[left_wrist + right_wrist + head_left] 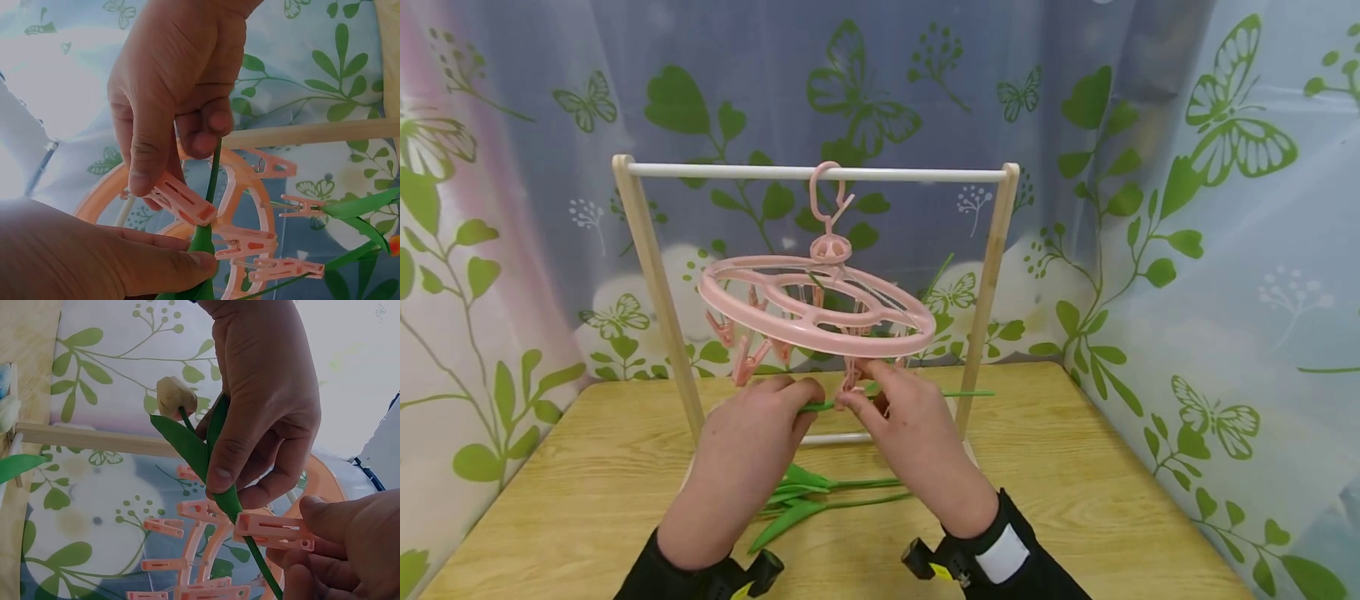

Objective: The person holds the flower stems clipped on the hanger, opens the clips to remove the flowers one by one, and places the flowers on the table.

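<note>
My left hand (748, 450) pinches the green leaves (181, 444) and stem of an artificial tulip with a pale bloom (175, 399). My right hand (917, 437) pinches a pink clothespin (275, 531) by its handle end, below the rim of a round pink clip hanger (816, 333). The clothespin's tip lies at the tulip's stem (214, 172), just beyond the leaf base. Whether it has closed on the stem I cannot tell. In the left wrist view, other clothespins (303, 205) hang nearby, with green leaves (362, 203) and stems beside them.
The hanger hooks over the white rod (722, 172) of a wooden-sided rack (655, 283). More artificial tulip stems and leaves (805, 492) lie on the wooden table (1075, 500) between my forearms. A curtain (940, 100) with leaf and butterfly prints stands behind.
</note>
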Available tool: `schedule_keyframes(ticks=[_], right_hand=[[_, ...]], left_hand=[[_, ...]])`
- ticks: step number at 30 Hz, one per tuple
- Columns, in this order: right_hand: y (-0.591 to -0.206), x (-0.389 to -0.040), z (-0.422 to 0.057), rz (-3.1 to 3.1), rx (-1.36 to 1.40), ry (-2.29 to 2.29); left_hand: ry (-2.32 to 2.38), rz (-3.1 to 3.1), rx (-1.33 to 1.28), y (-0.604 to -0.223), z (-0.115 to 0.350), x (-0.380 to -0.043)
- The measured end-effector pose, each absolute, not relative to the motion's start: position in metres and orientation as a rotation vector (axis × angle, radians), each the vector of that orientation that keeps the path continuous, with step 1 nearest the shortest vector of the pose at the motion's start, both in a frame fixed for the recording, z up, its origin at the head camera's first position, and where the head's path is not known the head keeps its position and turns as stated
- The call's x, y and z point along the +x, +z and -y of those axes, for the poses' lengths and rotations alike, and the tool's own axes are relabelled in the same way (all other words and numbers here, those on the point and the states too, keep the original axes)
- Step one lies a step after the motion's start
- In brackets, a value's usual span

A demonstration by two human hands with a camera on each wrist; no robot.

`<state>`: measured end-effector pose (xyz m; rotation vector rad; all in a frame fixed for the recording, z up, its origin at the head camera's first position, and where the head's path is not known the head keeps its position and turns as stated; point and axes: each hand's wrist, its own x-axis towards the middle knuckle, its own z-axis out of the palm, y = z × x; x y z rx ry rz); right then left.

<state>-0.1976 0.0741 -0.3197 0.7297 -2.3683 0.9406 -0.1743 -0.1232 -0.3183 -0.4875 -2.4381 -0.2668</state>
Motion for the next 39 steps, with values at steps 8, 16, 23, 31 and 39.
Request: schedule_keyframes(ticks=[8, 16, 23, 31, 39], right_hand=[[-0.3189, -0.1963, -0.0795, 2.257, 0.780, 0.827], [-0.3176, -0.1963, -0.0801, 2.173, 0.834, 0.715], [-0.3196, -0.1970, -0.0786, 2.130, 0.884, 0.718], [-0.3220, -0.1978, -0.0775, 2.088, 0.888, 0.680], [-0.3223, -0.1987, -0.0780, 2.046, 0.886, 0.644]], left_hand=[[-0.277, 2.467, -0.470, -0.3171, 0.1224, -0.1716], [-0.277, 2.462, -0.470, -0.3179, 0.1216, -0.1714], [-0.271, 2.477, -0.464, -0.3178, 0.1203, -0.1707], [-0.238, 2.474, -0.466, -0.3184, 0.1178, -0.1704], [-0.238, 2.473, -0.467, -0.3192, 0.1172, -0.1695]])
